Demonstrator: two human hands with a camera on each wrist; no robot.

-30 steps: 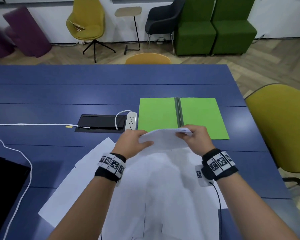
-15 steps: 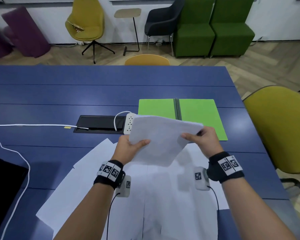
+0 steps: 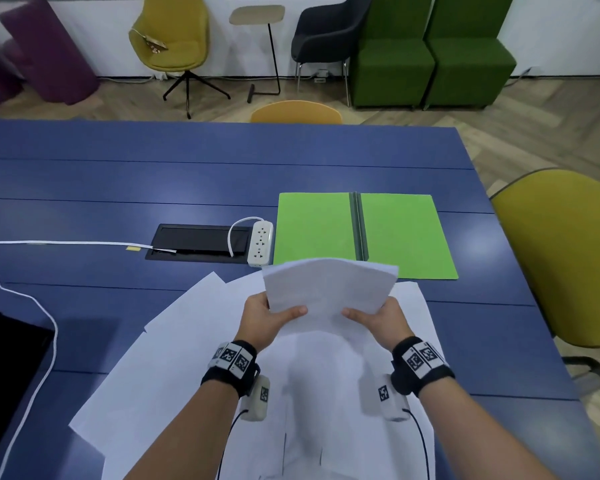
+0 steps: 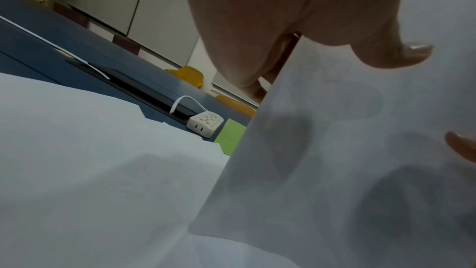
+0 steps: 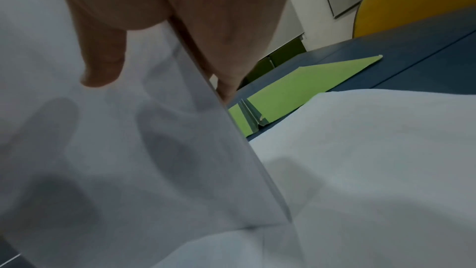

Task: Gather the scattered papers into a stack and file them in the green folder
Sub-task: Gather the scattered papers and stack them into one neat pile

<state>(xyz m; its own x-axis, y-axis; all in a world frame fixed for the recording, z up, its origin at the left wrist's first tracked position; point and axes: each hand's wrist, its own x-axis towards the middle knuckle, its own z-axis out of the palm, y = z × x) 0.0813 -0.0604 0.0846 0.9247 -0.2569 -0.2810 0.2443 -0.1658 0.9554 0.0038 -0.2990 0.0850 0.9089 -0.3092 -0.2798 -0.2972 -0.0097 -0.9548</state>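
The blue table (image 3: 187,174) stretches out ahead of and to both sides of the two hands, a wide bearing surface for everything in play. Directly beneath both hands and forearms lie the scattered papers (image 3: 160,368), overlapping loosely and fanning off toward the left hand's side; they remain flat on the table because they have not yet been gathered. Just beyond the fingertips, a little toward the right hand's side, the green folder (image 3: 402,233) lies opened flat, both leaves spread with the spine up the middle, probably so a stack can be laid straight in without a spare hand to hold it open.

Between the hands, lifted clear of the table, is the held sheaf (image 3: 329,289), tilted up and bowed slightly across its width. The left hand (image 3: 264,320) pinches its near left edge, thumb on top and fingers behind; the right hand (image 3: 378,323) pinches the near right edge the same way. Gripping at both edges likely keeps the paper from sagging and lets the edges be squared.

Ahead of the left hand, beside the folder, a white power strip (image 3: 260,242) rests by a black cable hatch (image 3: 198,242), its cord looping into it.
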